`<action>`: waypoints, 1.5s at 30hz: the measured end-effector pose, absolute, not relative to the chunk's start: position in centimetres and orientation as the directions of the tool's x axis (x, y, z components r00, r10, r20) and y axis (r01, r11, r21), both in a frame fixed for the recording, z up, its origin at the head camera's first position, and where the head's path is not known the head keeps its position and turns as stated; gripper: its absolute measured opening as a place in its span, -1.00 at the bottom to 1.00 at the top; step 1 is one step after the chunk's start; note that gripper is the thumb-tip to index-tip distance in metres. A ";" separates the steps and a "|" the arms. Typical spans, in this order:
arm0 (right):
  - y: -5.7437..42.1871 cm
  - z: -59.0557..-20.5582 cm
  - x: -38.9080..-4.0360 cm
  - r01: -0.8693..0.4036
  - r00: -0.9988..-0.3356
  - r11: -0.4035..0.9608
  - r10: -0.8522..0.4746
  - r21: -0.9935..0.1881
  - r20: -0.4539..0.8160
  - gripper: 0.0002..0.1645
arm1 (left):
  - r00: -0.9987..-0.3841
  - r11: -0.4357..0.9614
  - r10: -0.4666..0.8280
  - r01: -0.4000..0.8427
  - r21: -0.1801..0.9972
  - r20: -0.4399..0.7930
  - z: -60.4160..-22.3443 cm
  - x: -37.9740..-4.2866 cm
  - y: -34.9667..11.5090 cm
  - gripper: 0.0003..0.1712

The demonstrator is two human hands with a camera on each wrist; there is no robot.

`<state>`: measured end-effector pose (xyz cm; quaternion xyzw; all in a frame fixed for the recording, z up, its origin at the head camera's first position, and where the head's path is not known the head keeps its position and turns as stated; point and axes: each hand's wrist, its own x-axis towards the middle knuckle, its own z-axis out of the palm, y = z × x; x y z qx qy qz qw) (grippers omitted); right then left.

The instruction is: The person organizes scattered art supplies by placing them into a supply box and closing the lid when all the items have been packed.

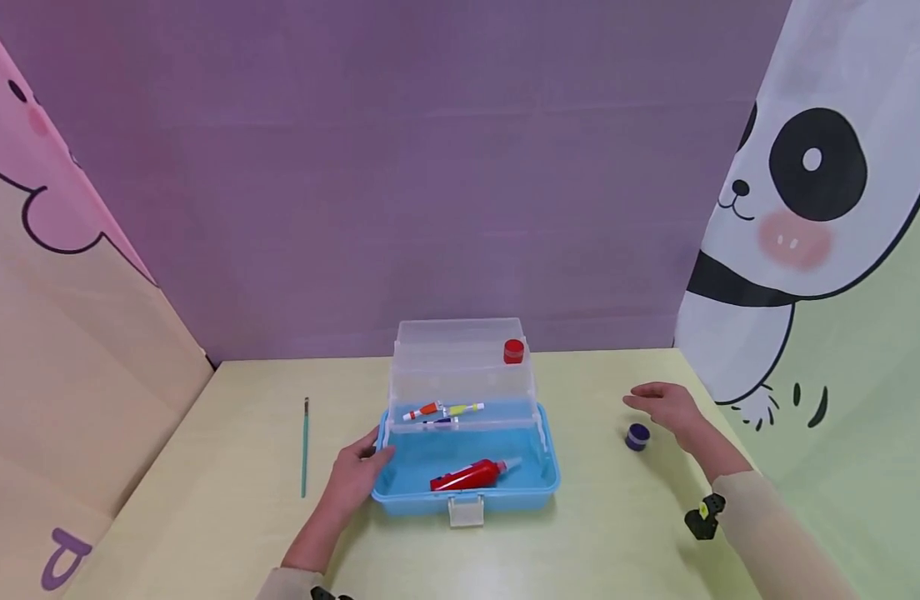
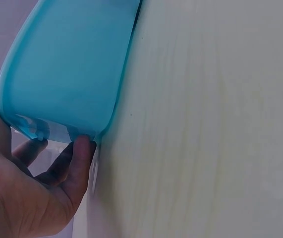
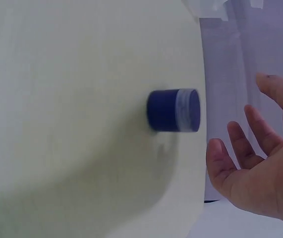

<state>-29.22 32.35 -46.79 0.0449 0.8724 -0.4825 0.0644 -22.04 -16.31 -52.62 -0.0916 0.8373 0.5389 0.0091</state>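
A light blue plastic box (image 1: pixel 505 500) with a raised translucent upper part (image 1: pixel 460 358) stands on the table. My left hand (image 1: pixel 355 471) grips its left wall, thumb at the rim; in the left wrist view the fingers (image 2: pixel 82 153) bend against the blue end. Inside the box lies a red squeeze bottle (image 1: pixel 467 476) with a clear nozzle. Small paint tubes (image 1: pixel 426 410) lie in the translucent tray, and a red jar (image 1: pixel 513 352) shows higher up. My right hand (image 1: pixel 670 408) hovers with parted, empty fingers beside a dark blue paint jar (image 1: pixel 637 437), which lies on the table (image 3: pixel 82 74).
A teal paintbrush (image 1: pixel 305 450) lies on the table, left of the box. A purple backdrop (image 1: pixel 460 167) rises behind the table, with printed cloth panels on the left and right sides. The box's white latch (image 1: pixel 466 512) hangs at its front.
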 end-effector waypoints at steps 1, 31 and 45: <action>32.5 -47.0 -29.1 0.144 -0.987 0.531 0.019 -0.835 -0.159 -0.29 | -0.983 0.402 -0.144 -0.164 0.901 -0.114 -52.6 -22.1 -16.3 -0.27; 33.5 -49.4 -27.0 0.104 -0.984 0.677 -0.036 -0.729 -0.174 -0.30 | -0.982 0.413 -0.146 -0.168 0.895 -0.117 -52.6 -22.0 -16.3 -0.28; 33.0 -49.1 -26.6 0.032 -0.994 0.783 -0.043 -0.622 -0.104 -0.40 | -0.985 0.415 -0.142 -0.152 0.897 -0.101 -52.5 -22.0 -16.3 -0.28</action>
